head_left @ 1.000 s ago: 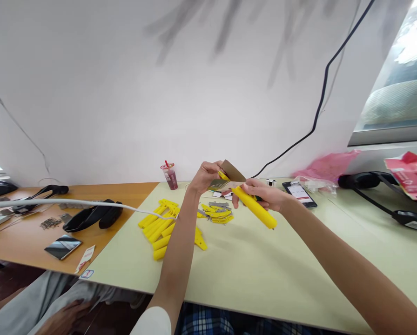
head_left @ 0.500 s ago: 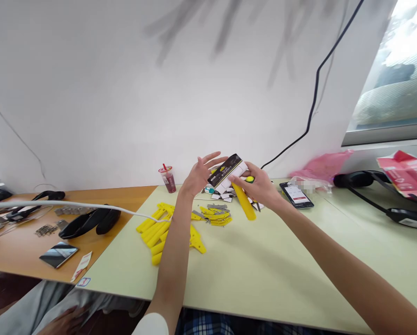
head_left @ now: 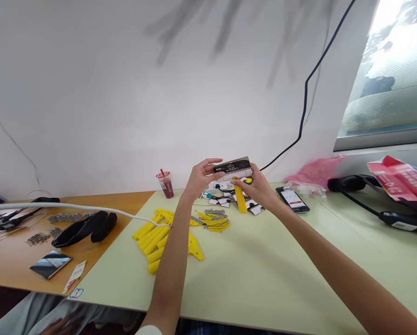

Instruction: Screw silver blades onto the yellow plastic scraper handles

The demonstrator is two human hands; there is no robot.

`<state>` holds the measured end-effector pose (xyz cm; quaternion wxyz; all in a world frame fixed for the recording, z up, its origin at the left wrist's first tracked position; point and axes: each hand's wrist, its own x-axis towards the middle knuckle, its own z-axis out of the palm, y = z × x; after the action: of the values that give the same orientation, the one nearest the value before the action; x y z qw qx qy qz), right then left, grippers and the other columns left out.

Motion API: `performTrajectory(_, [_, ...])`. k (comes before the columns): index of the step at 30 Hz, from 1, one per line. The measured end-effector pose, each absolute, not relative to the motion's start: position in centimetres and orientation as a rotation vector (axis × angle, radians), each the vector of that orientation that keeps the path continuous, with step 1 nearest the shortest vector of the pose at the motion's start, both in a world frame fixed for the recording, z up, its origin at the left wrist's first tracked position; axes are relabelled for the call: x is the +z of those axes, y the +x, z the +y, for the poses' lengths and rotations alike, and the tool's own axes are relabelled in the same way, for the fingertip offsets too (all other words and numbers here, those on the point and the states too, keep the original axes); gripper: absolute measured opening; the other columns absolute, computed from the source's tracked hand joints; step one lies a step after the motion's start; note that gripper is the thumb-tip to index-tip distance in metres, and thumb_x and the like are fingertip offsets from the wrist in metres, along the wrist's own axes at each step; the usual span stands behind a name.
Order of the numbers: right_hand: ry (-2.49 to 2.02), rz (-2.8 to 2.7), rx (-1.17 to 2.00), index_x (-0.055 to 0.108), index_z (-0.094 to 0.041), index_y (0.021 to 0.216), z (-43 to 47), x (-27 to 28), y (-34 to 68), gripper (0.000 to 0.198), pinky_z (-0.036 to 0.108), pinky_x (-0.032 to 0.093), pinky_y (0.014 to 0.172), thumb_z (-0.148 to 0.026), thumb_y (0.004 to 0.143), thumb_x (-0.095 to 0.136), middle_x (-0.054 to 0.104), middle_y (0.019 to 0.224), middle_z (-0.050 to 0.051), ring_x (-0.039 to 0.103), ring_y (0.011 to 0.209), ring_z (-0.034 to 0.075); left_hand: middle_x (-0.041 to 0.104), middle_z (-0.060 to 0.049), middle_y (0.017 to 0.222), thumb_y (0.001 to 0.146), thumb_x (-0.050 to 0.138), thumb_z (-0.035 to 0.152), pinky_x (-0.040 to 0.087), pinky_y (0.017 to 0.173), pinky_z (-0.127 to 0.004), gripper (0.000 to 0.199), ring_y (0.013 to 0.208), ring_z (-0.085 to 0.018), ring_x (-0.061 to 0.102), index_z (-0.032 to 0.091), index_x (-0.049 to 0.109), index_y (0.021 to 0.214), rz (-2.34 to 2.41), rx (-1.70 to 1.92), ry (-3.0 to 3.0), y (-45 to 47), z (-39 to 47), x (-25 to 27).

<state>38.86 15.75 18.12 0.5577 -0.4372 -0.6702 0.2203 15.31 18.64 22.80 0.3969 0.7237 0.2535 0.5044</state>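
Note:
Above the desk, my right hand (head_left: 259,188) is closed round a yellow scraper handle (head_left: 241,200), which points down, its upper end hidden behind a card. That black and white packaging card (head_left: 232,166) lies across the top of the handle, its right end also against my right fingers. With thumb and fingers, my left hand (head_left: 198,179) pinches the card's left end. Left of my left forearm lies a heap of yellow handles (head_left: 154,239). Flat yellow pieces (head_left: 215,223) with grey strips are stacked between my arms. Behind them are white and black cards (head_left: 224,201).
A drink cup with a straw (head_left: 165,184) stands by the wall. At right lie a phone (head_left: 292,199), a pink bag (head_left: 315,172) and a black headset (head_left: 400,218). A white cable (head_left: 90,207) crosses from the left. Another person's legs (head_left: 55,314) show below left.
My left hand has closed from spread fingers onto the card's left end. The card has turned from steeply tilted to nearly level, and the handle hangs more upright. The view has shifted slightly.

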Motion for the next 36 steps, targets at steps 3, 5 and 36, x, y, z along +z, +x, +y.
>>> performTrajectory(3, [-1.047,-1.589,0.476,0.055,-0.027,0.135,16.0,18.0,39.0,0.077,0.045,0.064,0.087,-0.065,0.081,0.094,0.079,0.115,0.008,0.075,0.108,0.033,0.086,-0.014,0.124,0.078,0.101,0.05,0.062,0.094,-0.038,0.065,0.114,-0.03,0.079,0.017,0.08,0.129,0.663,1.287,1.851,15.4,18.7,22.8])
performTrajectory(5, [-1.052,-1.587,0.491,0.053,-0.027,0.138,16.0,17.9,39.0,0.084,0.046,0.063,0.089,-0.064,0.077,0.096,0.08,0.113,0.007,0.076,0.108,0.033,0.086,-0.015,0.123,0.077,0.102,0.05,0.063,0.093,-0.038,0.061,0.114,-0.03,0.079,0.017,0.082,0.125,0.669,1.285,1.858,15.4,18.9,22.6])
performTrajectory(36, [-2.014,-2.077,1.07,0.086,-0.006,0.09,20.9,14.2,52.1,0.018,0.039,0.016,0.056,-0.013,0.079,0.099,0.048,0.047,-0.004,0.037,0.046,0.006,0.083,-0.013,0.117,0.071,0.101,0.037,0.067,0.1,-0.046,0.046,0.109,-0.03,0.079,0.016,0.084,0.109,0.794,0.32,1.844,25.8,22.0,7.9])
